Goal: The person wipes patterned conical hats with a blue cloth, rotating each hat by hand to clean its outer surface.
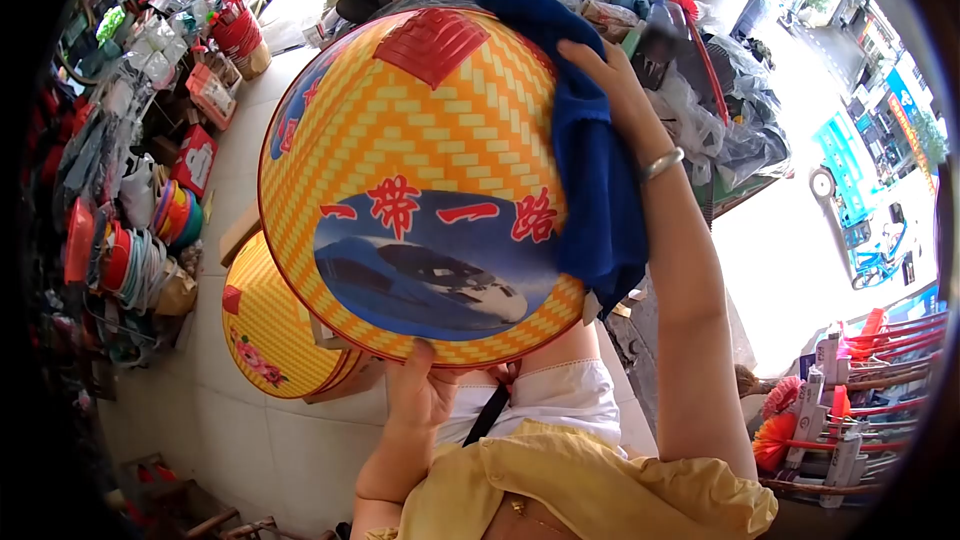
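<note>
A large yellow and orange woven hat (440, 160) fills the middle of the view, with red characters and a picture of a train on its lower side and a red patch at the top. My left hand (420, 390) grips its bottom rim, thumb on the outer face and fingers partly hidden below. At the hat's upper right, my right hand (608, 80) is closed on a dark blue cloth (600, 180), which hangs down along the hat's right edge and touches it.
More woven hats (275, 325) are stacked low on the left. Bagged goods (700, 80) are heaped at the back right. Crowded wares (150, 210) line the left side. A blue three-wheeled vehicle (850, 180) stands outside at the right, above racked goods (840, 410).
</note>
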`<state>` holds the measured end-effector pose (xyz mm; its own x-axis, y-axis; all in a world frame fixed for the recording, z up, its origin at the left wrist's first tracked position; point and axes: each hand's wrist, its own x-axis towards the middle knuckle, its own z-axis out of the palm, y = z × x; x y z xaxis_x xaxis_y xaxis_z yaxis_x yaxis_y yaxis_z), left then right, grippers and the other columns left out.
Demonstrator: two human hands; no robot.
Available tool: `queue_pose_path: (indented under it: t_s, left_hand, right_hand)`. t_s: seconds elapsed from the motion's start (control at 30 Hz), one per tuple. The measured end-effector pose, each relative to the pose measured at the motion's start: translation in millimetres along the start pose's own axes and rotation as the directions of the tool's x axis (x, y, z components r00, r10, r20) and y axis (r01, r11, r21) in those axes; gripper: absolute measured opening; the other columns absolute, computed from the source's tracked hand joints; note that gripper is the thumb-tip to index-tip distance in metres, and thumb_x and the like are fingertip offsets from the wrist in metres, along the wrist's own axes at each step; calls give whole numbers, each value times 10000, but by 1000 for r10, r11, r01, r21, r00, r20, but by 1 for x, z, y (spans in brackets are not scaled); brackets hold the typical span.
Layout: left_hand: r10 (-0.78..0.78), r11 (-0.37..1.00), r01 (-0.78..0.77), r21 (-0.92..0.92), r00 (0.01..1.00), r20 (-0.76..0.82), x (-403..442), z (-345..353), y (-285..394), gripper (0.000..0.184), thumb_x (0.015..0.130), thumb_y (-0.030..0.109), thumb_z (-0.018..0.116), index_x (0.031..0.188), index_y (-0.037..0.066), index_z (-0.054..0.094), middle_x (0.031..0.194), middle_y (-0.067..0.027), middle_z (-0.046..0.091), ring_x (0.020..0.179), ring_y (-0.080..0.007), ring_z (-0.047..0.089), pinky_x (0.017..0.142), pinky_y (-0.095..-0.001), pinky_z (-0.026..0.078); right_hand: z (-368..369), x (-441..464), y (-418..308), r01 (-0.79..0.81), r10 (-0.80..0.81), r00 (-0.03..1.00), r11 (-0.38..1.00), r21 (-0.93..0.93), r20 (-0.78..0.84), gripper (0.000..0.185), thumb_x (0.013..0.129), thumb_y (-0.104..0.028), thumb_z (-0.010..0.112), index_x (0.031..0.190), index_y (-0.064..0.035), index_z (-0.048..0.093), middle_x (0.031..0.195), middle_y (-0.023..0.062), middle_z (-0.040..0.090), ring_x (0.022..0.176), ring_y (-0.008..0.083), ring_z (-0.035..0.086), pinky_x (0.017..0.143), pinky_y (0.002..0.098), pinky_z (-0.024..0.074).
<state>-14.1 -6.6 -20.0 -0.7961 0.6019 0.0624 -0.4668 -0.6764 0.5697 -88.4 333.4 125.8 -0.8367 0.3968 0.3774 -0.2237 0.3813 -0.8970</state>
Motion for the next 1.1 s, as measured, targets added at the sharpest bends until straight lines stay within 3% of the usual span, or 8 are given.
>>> queue_pose_path:
  t_s: [0.23, 0.37, 0.5, 0.57, 0.7, 0.83, 0.9, 1.1]
  left_hand:
    - [54, 998, -55, -20, 997, -58, 0, 3, 6, 487, 948, 221, 546, 1382, 85, 372, 1362, -87, 484, 1230, -262, 497, 1021, -472, 437]
    - [79, 990, -94, -102, 987, -141, 3, 7, 6, 447, 945, 161, 550, 1352, 68, 392, 1305, -110, 515, 1177, -275, 540, 958, -492, 491]
    - [56, 993, -63, -96, 996, -75, 3, 12, 6, 460, 947, 181, 547, 1363, 73, 384, 1325, -115, 501, 1198, -264, 526, 982, -475, 475]
    - [50, 994, -59, -88, 993, -109, 3, 9, 2, 483, 948, 207, 545, 1377, 74, 368, 1346, -130, 483, 1212, -272, 516, 985, -480, 474]
    - [19, 999, -23, -38, 995, -97, -2, -1, 2, 478, 972, 297, 489, 1389, 93, 374, 1394, -89, 458, 1257, -267, 474, 1042, -464, 411]
    - [10, 999, -10, -46, 1000, -14, -1, -10, 4, 492, 974, 330, 478, 1395, 99, 371, 1396, -88, 458, 1251, -272, 482, 1015, -472, 436]
    - [20, 996, -19, -87, 1000, 11, 0, -8, 4, 491, 975, 336, 473, 1394, 101, 374, 1396, -87, 460, 1248, -272, 484, 1007, -474, 444]
    - [0, 991, 1, -133, 1000, 10, -1, -10, 4, 473, 979, 328, 460, 1385, 97, 386, 1385, -83, 472, 1253, -265, 480, 1031, -489, 415]
  right_hand:
    - [-6, -83, 44, 49, -39, 973, 998, 39, -226, 464, 878, -290, 595, 1210, 25, 524, 1101, 105, 593, 1010, 165, 541, 899, 309, 420]
    - [18, -143, 14, 115, -176, 956, 961, -251, -235, 501, 820, -237, 635, 1221, 33, 501, 1179, 225, 493, 1105, 364, 514, 938, 385, 404]
    - [53, -191, -16, 273, -386, 919, 771, -575, -82, 577, 683, -250, 750, 1193, -51, 564, 1237, 262, 447, 1137, 514, 440, 1018, 537, 333]
    - [67, -200, -27, 504, -507, 844, 637, -583, 176, 520, 591, -292, 773, 1061, -115, 636, 1249, 237, 464, 1178, 520, 413, 1051, 578, 296]
    - [88, -188, -52, 698, -547, 715, 527, -484, 436, 280, 594, -275, 659, 854, -174, 632, 1090, 76, 566, 1298, 358, 419, 1078, 542, 279]
    - [65, -148, -60, 616, -583, 778, 636, -466, 233, 507, 518, -257, 759, 975, -77, 634, 1172, 178, 527, 1255, 460, 415, 1036, 556, 299]
    - [45, -130, -45, 496, -524, 848, 739, -456, 74, 504, 605, -191, 749, 1065, -35, 616, 1200, 200, 522, 1190, 451, 465, 1016, 500, 338]
    - [-19, -65, 14, -107, 124, 982, 986, 126, -140, 390, 875, -232, 624, 1158, 31, 569, 1081, 81, 600, 1025, 116, 529, 894, 266, 424]
